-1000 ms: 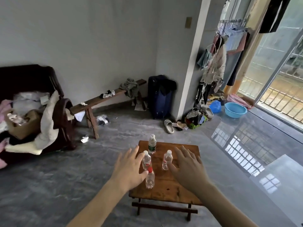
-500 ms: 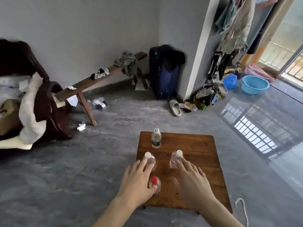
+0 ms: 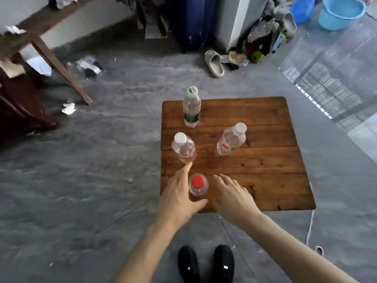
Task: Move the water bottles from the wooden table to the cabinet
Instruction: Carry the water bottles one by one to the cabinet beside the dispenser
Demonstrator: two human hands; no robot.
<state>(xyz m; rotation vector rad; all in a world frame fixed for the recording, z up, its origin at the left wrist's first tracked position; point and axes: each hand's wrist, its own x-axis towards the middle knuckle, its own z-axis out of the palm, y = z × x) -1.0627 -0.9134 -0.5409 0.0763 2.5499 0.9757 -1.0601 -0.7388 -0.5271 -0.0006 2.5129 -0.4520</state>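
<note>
Left grip [image 3: 179,198] spread beside the clear plastic red-capped bottle [image 3: 198,184], touching but not yet clasping; right grip [image 3: 234,196] apart, empty, just across it. Beyond stand three more bottles on the brown wooden worktop [image 3: 265,160]. Reaching step; next, close round it

Four upright bottles [image 3: 191,107] on wooden table [image 3: 265,160]

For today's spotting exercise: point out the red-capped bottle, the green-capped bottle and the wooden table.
red-capped bottle [image 3: 197,181], head view, on its red cap.
green-capped bottle [image 3: 192,108], head view, on its clear body above the label.
wooden table [image 3: 265,166], head view, on a bare plank of the top.
</note>
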